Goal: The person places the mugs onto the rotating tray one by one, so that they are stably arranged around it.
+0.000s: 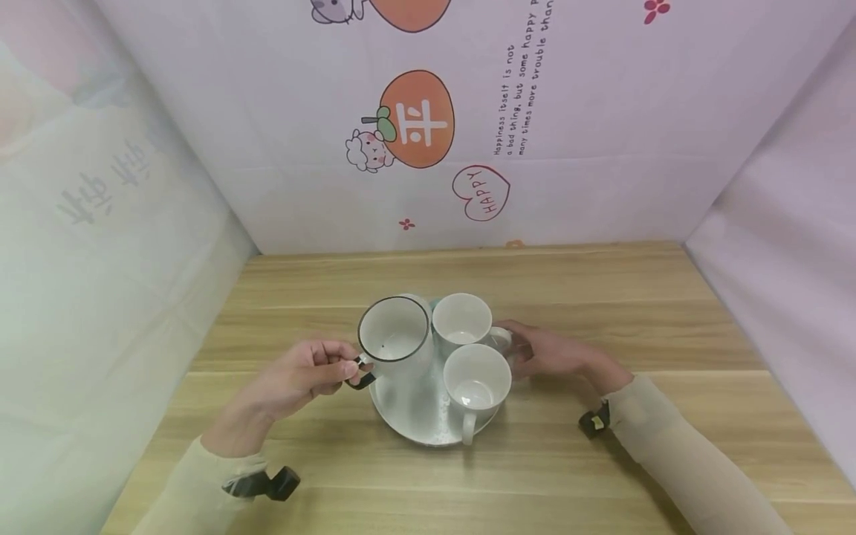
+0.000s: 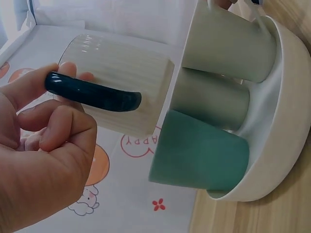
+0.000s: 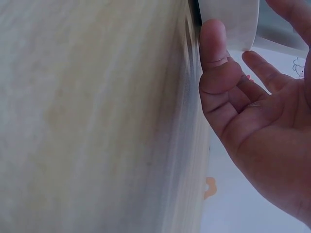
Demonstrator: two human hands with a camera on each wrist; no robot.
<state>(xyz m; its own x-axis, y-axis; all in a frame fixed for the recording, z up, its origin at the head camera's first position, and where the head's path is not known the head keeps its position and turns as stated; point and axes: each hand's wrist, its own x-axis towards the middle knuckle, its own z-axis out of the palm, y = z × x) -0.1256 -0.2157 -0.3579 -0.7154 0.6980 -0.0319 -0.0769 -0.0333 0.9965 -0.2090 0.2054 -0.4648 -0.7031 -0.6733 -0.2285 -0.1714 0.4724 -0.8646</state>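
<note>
My left hand (image 1: 314, 371) pinches the dark handle (image 2: 95, 93) of a white mug (image 1: 394, 327) with a black rim. In the left wrist view this mug is held apart from the other cups, at the left of a round white dish (image 2: 291, 111). Two white cups (image 1: 476, 375) stand in the dish, and a teal cup (image 2: 199, 150) leans outward at its edge. My right hand (image 1: 551, 349) is at the dish's right side, beside a cup handle. Its fingers hold the dish's wall in the right wrist view.
The dish stands on a wooden table (image 1: 321, 461). A white printed cloth (image 1: 588, 148) hangs behind it, with more cloth at the left and right. Black straps with small blocks (image 1: 595, 422) sit on both wrists.
</note>
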